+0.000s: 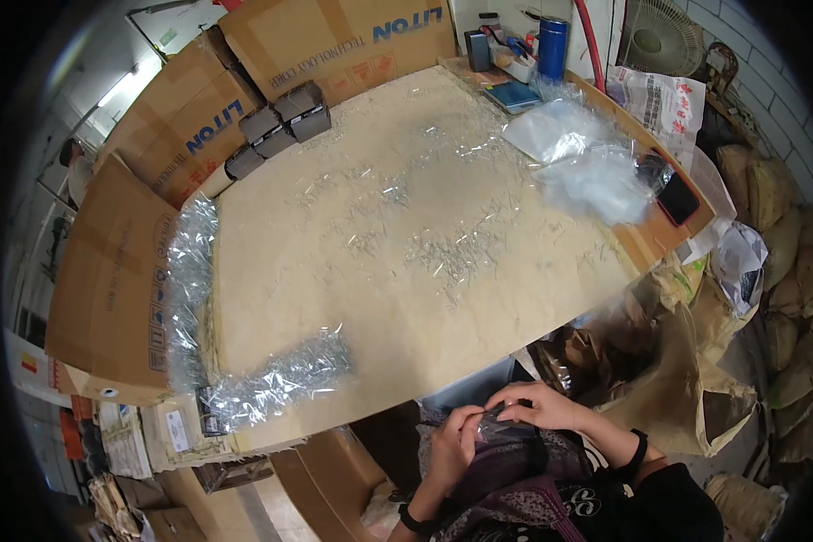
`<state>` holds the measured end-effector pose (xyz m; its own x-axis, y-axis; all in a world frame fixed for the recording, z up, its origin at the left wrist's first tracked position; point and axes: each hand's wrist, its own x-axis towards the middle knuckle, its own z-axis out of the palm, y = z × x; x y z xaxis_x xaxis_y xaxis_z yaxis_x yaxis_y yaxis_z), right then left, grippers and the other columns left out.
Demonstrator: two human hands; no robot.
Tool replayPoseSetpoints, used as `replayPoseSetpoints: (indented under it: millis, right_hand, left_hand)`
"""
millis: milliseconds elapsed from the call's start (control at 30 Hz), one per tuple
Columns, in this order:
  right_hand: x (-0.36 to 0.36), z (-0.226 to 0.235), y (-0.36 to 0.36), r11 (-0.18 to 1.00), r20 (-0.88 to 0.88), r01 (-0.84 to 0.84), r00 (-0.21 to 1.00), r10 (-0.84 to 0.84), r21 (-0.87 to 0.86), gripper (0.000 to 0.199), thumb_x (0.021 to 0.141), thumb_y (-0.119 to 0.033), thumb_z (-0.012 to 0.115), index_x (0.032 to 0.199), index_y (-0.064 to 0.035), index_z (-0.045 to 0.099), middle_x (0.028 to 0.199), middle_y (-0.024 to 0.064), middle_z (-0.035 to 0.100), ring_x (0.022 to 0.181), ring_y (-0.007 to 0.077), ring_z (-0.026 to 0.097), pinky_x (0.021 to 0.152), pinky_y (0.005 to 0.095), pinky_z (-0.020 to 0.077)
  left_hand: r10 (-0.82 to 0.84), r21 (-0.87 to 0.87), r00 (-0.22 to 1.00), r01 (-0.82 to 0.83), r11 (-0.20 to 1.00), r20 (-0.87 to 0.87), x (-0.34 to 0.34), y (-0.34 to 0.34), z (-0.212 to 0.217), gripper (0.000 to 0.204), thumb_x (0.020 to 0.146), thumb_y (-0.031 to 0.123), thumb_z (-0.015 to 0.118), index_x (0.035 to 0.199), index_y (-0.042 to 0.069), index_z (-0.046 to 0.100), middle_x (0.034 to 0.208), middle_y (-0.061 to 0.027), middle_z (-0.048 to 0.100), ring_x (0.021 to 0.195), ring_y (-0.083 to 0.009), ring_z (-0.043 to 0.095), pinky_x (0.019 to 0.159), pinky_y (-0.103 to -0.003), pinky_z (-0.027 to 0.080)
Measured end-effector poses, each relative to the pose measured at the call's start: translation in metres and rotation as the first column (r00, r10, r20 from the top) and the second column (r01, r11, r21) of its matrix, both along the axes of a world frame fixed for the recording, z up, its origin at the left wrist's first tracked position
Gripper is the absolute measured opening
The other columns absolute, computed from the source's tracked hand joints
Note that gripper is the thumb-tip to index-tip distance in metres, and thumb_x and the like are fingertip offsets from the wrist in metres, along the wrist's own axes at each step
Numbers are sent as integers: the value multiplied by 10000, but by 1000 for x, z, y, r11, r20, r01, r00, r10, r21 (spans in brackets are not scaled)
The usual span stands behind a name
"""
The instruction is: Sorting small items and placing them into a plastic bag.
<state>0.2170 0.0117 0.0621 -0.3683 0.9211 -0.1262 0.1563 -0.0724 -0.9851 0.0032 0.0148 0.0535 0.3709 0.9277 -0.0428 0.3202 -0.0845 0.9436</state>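
Both hands work a small dark part at the frame's bottom centre.
Your left hand [450, 443] and right hand [544, 406] pinch the small dark part [504, 417], seemingly plastic-wrapped; keep fingers close, elbows steady above your lap.

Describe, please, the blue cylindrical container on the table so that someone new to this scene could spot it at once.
Start at the large pale table and follow it to its far right corner, by the white wall. There, beside a small tray of desk items, stands the blue cylindrical container, upright. It is the only tall, round, dark blue thing there; the flat blue item nearby lies down on the tabletop.
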Motion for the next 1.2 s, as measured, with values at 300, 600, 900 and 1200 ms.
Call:
replayPoseSetpoints:
  millis: [300, 600, 900, 1200]
  right_hand:
    - [2, -63, -27, 934, -266, -66, 963, -32, -350, 382, 1013, -277, 540, 696, -68, 497, 619, -51, 442, 581, 40, 404, 530, 241, 334]
    - [3, -87, -36, 993, 308, -112, 947, 92, 48, 286, 915, -254, 659, 762, -51, 528, 700, 78, 530, 643, 219, 523, 622, 337, 394]
    - [-4, -104, -34, 957, 411, 103, 887, -212, 272, 257, 892, -236, 667, 914, -33, 512, 837, 126, 566, 884, 313, 545, 768, 407, 398]
    - [-5, -14, 52, 429, 238, 71, 744, -624, 901, 253, 729, -58, 679, 960, -76, 576, 962, 102, 559, 879, 307, 543, 812, 464, 379]
  left_hand:
    - [-69, -435, 965, 178, 882, 254, -13, -5, -45, 111, 977, 101, 545, 927, 15, 595, 677, 9, 531, 595, -62, 488, 538, -227, 398]
    - [-404, -333, 913, 397, 855, 51, -43, -5, -102, 178, 916, 173, 663, 925, 5, 606, 694, -52, 550, 606, -127, 527, 575, -270, 435]
    - [-152, -59, 977, 145, 988, -151, -26, -18, -103, 115, 911, 122, 636, 981, 31, 647, 909, -150, 690, 841, -307, 688, 695, -365, 528]
    - [-80, 176, 996, 71, 982, 49, -18, -24, -100, 173, 828, 71, 747, 994, 41, 707, 990, -86, 710, 855, -196, 691, 768, -303, 551]
